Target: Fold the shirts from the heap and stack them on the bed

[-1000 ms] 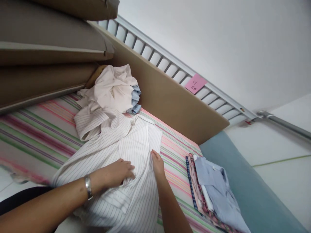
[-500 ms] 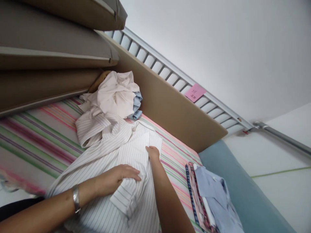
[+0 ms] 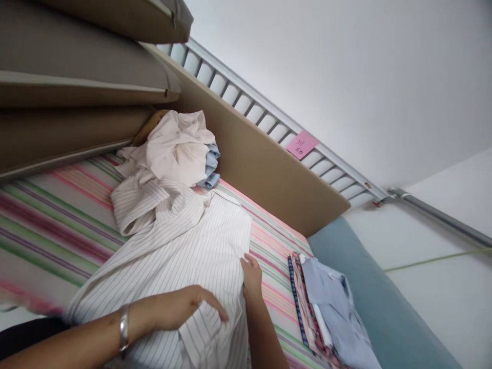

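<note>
Nearest: left hand [image 3: 184, 307], silver bracelet [image 3: 123, 330] on its wrist, grasping the loose cuff [image 3: 200, 330] of a white, dark-pinstriped fabric shirt [image 3: 215, 238]. Right hand [image 3: 251, 277] at the shirt's right edge; can't tell if it's pinching or just touching. Shirt lies spread on a multicoloured striped sheet [image 3: 57, 225].

My read: cuff/sleeve being positioned over the body; moving it calls for steady side fabric, no bunching.

Right of shirt: folded stack, pale-blue garment [image 3: 330, 292] on top. Beyond shirt: crumpled cream cloth [image 3: 180, 154].

Unclear: left fingertips partly hidden by cuff, shirt's lower end cut off, pink note [image 3: 302, 144] illegible.
</note>
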The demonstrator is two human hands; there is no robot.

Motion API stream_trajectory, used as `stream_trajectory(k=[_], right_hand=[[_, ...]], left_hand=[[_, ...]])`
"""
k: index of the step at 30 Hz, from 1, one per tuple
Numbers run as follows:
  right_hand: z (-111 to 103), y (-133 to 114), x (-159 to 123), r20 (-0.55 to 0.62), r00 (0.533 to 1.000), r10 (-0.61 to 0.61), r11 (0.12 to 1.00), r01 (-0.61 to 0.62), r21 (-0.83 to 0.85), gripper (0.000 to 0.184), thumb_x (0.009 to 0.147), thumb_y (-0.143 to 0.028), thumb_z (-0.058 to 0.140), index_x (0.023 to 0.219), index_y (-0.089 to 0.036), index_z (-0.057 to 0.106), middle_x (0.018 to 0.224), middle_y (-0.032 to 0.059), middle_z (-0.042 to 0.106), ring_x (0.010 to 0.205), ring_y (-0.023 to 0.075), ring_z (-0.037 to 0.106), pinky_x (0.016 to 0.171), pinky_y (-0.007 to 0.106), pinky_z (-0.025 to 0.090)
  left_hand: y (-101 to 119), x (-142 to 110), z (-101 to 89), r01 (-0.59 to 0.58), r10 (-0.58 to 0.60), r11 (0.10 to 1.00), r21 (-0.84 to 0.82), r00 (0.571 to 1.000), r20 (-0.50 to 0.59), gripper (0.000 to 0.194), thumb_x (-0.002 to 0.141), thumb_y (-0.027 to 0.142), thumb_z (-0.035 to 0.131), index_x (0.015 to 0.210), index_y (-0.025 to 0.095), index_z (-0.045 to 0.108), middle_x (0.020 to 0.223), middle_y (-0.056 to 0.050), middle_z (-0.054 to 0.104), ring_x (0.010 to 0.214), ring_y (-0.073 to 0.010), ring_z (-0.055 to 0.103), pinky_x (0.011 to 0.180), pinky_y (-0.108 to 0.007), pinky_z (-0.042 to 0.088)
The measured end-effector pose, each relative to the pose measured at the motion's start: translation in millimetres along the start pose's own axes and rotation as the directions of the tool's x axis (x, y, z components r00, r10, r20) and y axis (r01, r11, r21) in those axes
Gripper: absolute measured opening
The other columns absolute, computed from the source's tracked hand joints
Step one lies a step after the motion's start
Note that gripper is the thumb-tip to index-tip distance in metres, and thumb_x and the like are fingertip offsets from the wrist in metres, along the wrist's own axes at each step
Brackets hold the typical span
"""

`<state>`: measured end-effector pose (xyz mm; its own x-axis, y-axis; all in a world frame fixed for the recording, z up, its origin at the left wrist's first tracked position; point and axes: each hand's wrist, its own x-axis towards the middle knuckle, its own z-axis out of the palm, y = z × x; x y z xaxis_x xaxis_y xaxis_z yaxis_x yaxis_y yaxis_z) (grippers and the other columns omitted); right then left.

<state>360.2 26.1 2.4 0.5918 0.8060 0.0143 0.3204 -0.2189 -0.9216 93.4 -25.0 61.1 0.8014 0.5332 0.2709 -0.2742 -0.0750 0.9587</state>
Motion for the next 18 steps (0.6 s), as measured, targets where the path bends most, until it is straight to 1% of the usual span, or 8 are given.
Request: stream_trajectory(k=[2, 5, 8, 13, 16, 18], right_hand=[[-3, -1, -4, -0.006, 1.000, -0.009, 1.000, 0.009, 0.013, 0.050, 0.061, -0.041, 0.063, 0.101, -0.011, 0.062, 0.067, 0.0025, 0.065, 0.059, 0.0173, 0.060, 0.054, 0.027, 0.046], [-10, -11, -6, -0.022, 0.997, -0.074, 0.997, 0.074, -0.033, 0.046, 0.066, -0.040, 0.061, 0.104, -0.014, 0.061, 0.060, -0.0022, 0.060, 0.051, 0.0142, 0.054, 0.049, 0.025, 0.041], [-16, -6, -7, -0.005, 0.995, -0.102, 0.989, 0.101, -0.109, 0.043, 0.066, -0.040, 0.060, 0.102, -0.016, 0.062, 0.056, -0.0046, 0.056, 0.049, 0.0132, 0.051, 0.048, 0.025, 0.040], [-19, 17, -5, 0.012, 1.000, -0.026, 0.997, 0.027, -0.076, 0.047, 0.064, -0.038, 0.060, 0.104, -0.014, 0.060, 0.063, -0.0016, 0.062, 0.056, 0.0154, 0.056, 0.054, 0.026, 0.044], [-22, 19, -3, -0.006, 1.000, -0.009, 0.995, 0.009, -0.097, 0.047, 0.062, -0.038, 0.061, 0.103, -0.014, 0.061, 0.065, 0.0000, 0.064, 0.057, 0.0163, 0.057, 0.054, 0.027, 0.044], [-24, 17, -1, -0.017, 1.000, -0.002, 0.994, 0.000, -0.106, 0.048, 0.062, -0.038, 0.061, 0.103, -0.014, 0.062, 0.068, 0.0012, 0.066, 0.060, 0.0165, 0.058, 0.057, 0.027, 0.045]], left_hand=[[3, -2, 5.8, 0.014, -0.014, 1.000, 0.007, 0.999, 0.039, 0.030, 0.091, 0.032, 0.044, 0.107, 0.024, 0.069, 0.109, -0.004, 0.068, 0.107, -0.0186, 0.060, 0.099, -0.034, 0.041], [10, -4, 10.8, 0.044, -0.042, 0.999, -0.028, 0.997, 0.057, 0.029, 0.089, 0.032, 0.048, 0.109, 0.025, 0.068, 0.110, -0.004, 0.068, 0.108, -0.0198, 0.059, 0.098, -0.034, 0.042], [10, -4, 12.6, 0.074, -0.072, 0.996, -0.040, 0.996, 0.057, 0.028, 0.087, 0.031, 0.051, 0.109, 0.025, 0.068, 0.112, -0.004, 0.067, 0.105, -0.0197, 0.061, 0.095, -0.032, 0.044], [-5, -1, 13.9, 0.069, -0.071, 0.997, 0.036, 0.995, 0.065, 0.030, 0.090, 0.029, 0.045, 0.109, 0.024, 0.067, 0.111, -0.004, 0.068, 0.105, -0.0189, 0.061, 0.096, -0.032, 0.043], [-18, -1, 17.2, 0.060, -0.067, 0.995, 0.085, 0.994, 0.085, 0.032, 0.090, 0.025, 0.041, 0.110, 0.027, 0.067, 0.112, -0.003, 0.067, 0.105, -0.0178, 0.060, 0.097, -0.033, 0.042], [-24, -3, 20.7, 0.045, -0.055, 0.992, 0.121, 0.995, 0.086, 0.033, 0.090, 0.023, 0.039, 0.110, 0.027, 0.066, 0.114, -0.002, 0.066, 0.106, -0.0173, 0.059, 0.098, -0.034, 0.041]])
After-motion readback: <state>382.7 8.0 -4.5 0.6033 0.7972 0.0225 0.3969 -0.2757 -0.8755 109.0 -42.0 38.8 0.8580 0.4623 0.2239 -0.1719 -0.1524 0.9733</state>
